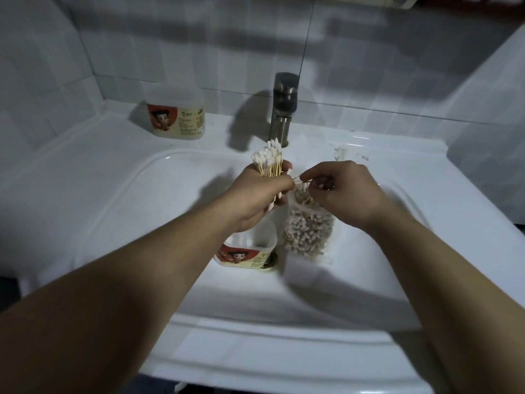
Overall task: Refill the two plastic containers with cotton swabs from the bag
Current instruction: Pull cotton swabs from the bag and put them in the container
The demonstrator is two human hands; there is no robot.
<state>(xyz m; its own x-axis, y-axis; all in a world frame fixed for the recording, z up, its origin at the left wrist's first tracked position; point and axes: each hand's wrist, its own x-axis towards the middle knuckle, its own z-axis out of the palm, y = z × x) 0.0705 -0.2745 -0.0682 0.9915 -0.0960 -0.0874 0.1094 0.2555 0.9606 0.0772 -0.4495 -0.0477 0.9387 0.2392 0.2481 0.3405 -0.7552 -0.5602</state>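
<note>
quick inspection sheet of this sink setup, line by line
surface: white sink, its basin holds the work
job's things: container and bag of swabs in basin; second container on back ledge
clutter: small white bits right of faucet, too blurred to name
hands: left hand grips swab bundle; right hand pinches swab stick
cables: nothing seen
surroundings: faucet, tiled wall

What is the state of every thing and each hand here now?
Left hand: grips swab bundle, upright.
Right hand: pinches one swab.
Bag: open, in basin, holds swabs.
Near container: open, in basin, under left hand.
Far container: upright on ledge, untouched.
Faucet: no water running.
</note>
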